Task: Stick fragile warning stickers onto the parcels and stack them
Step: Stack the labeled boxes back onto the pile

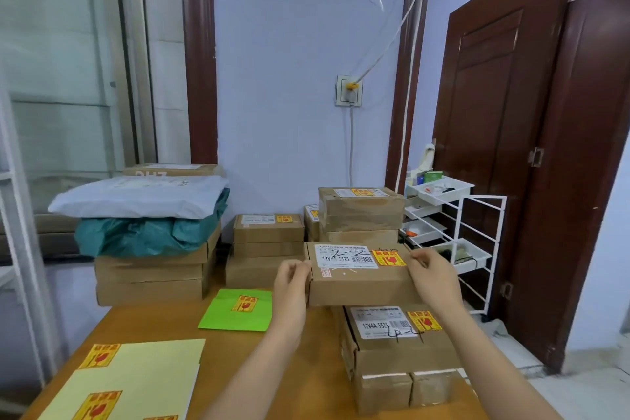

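Both hands are gripping one cardboard parcel (pixel 358 278) by its short ends: the left hand (pixel 289 286) is holding the left end with fingers curled round the edge, and the right hand (pixel 433 278) is holding the right end with thumb and fingers curled over the top corner. Held parcel is sitting level in the air, above the far edge of the wooden table (pixel 300 344) and just beyond the parcel stack (pixel 395 355) standing on the table's right side. Its top face is carrying a white shipping label (pixel 346 256) marked by hand, and a yellow-and-red fragile sticker (pixel 388 257) is lying flat just right of that label. Top parcel of the near stack is showing its own fragile sticker (pixel 424 320) beside its label. A green sheet (pixel 238 312) with one sticker on it is lying on the table left of the left forearm. A pale yellow backing sheet (pixel 146 375) with several stickers is lying at the near left. Beyond the table, further stickered parcels (pixel 269 239) are standing in piles against the wall. A white wire rack (pixel 456 235) is standing to the right of them, beside a dark wooden door (pixel 504 147)
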Demonstrator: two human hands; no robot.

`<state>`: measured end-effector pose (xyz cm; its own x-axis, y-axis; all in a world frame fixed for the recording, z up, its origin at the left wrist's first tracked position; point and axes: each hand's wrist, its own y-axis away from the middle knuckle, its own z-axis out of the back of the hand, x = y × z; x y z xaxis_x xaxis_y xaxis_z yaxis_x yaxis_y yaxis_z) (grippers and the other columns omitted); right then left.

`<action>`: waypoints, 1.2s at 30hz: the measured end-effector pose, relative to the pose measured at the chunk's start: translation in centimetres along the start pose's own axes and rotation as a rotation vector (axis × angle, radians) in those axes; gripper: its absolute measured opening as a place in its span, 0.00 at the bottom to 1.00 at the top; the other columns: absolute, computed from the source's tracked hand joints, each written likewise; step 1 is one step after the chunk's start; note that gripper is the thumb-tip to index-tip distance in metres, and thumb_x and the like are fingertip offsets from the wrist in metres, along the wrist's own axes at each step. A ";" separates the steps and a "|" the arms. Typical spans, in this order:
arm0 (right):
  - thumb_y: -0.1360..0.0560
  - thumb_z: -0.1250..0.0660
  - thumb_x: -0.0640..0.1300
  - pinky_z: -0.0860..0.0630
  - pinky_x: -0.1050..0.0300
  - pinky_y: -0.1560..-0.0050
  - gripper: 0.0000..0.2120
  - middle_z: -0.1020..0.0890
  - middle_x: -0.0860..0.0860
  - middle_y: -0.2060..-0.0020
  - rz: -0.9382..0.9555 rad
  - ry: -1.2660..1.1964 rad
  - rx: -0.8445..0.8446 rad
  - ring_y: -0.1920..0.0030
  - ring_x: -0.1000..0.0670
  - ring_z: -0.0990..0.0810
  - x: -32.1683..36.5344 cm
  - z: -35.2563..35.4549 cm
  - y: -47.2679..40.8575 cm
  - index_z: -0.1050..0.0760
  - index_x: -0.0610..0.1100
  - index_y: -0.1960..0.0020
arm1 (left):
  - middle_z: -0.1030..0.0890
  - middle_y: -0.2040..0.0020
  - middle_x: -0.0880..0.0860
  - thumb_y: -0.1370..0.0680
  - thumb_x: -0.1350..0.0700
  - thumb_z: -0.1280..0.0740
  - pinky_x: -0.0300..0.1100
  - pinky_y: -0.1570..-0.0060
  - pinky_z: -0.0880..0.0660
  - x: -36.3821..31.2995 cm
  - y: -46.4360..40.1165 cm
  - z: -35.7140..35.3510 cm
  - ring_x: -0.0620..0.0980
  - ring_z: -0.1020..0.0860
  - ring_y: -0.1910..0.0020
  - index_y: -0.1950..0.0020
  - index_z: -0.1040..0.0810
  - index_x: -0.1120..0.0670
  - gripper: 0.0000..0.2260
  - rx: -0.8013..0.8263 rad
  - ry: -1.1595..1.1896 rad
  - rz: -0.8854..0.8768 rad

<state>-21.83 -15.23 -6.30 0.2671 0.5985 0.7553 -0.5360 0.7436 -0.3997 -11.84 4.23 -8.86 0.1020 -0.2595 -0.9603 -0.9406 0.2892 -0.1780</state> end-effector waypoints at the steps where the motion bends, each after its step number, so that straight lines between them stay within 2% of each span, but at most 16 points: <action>1: 0.21 0.39 0.44 0.32 0.55 0.58 0.12 0.20 0.47 0.44 0.016 -0.023 -0.008 0.55 0.53 0.28 0.4 -0.3 0.1 0.24 0.43 0.40 | 0.25 0.62 0.49 0.21 0.54 0.36 0.44 0.59 0.31 -0.5 -0.2 0.3 0.46 0.28 0.62 0.59 0.29 0.54 0.07 -0.016 0.011 0.008; 5: 0.22 0.38 0.43 0.31 0.56 0.54 0.11 0.20 0.47 0.44 0.057 -0.100 -0.025 0.52 0.53 0.27 2.2 -1.9 0.3 0.23 0.42 0.41 | 0.26 0.60 0.54 0.24 0.54 0.33 0.47 0.57 0.32 -1.7 -1.5 2.1 0.51 0.29 0.60 0.62 0.34 0.54 0.11 -0.073 -0.032 0.060; 10: 0.22 0.38 0.42 0.30 0.57 0.49 0.12 0.20 0.47 0.44 0.121 -0.156 -0.050 0.44 0.49 0.24 5.0 -3.5 0.8 0.23 0.42 0.40 | 0.25 0.61 0.55 0.22 0.54 0.35 0.44 0.67 0.36 -3.2 -3.0 4.3 0.51 0.29 0.64 0.58 0.35 0.56 0.10 -0.115 -0.005 0.133; 14: 0.22 0.37 0.42 0.29 0.49 0.39 0.13 0.20 0.47 0.43 0.153 -0.195 -0.069 0.41 0.47 0.25 6.6 -5.1 1.1 0.23 0.42 0.40 | 0.22 0.59 0.56 0.23 0.53 0.34 0.44 0.65 0.32 -4.0 -4.3 6.0 0.52 0.26 0.62 0.55 0.32 0.57 0.09 -0.146 0.027 0.147; 17: 0.22 0.37 0.41 0.28 0.51 0.40 0.12 0.21 0.48 0.43 0.163 -0.242 -0.063 0.40 0.48 0.26 6.7 -7.0 1.0 0.23 0.42 0.39 | 0.20 0.57 0.58 0.23 0.53 0.34 0.46 0.60 0.30 -4.0 -5.3 7.1 0.53 0.24 0.60 0.55 0.30 0.57 0.09 -0.154 0.027 0.155; 22: 0.22 0.38 0.42 0.31 0.50 0.36 0.13 0.23 0.50 0.41 0.156 -0.308 -0.069 0.37 0.48 0.29 7.2 -10.5 1.2 0.24 0.44 0.38 | 0.20 0.56 0.59 0.23 0.53 0.33 0.46 0.60 0.29 -3.4 -7.2 9.0 0.54 0.24 0.60 0.56 0.31 0.57 0.10 -0.197 0.039 0.161; 26: 0.21 0.39 0.42 0.34 0.51 0.35 0.14 0.24 0.51 0.40 0.122 -0.354 -0.045 0.35 0.48 0.33 7.8 -12.5 0.8 0.25 0.45 0.37 | 0.19 0.52 0.62 0.23 0.53 0.33 0.52 0.53 0.26 -2.4 -9.2 10.0 0.57 0.22 0.55 0.54 0.30 0.58 0.09 -0.233 0.029 0.164; 36: 0.24 0.39 0.35 0.35 0.52 0.35 0.17 0.24 0.49 0.37 0.084 -0.422 -0.103 0.35 0.47 0.32 9.3 -17.0 -2.1 0.24 0.43 0.36 | 0.20 0.57 0.58 0.22 0.53 0.35 0.51 0.53 0.28 -0.3 -14.4 9.5 0.55 0.23 0.58 0.54 0.30 0.56 0.08 -0.328 0.056 0.122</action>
<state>-4.64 -6.18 -7.25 -0.1358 0.4996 0.8555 -0.4538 0.7363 -0.5020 4.73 8.95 -8.03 -0.0269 -0.2939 -0.9554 -0.9996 0.0125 0.0243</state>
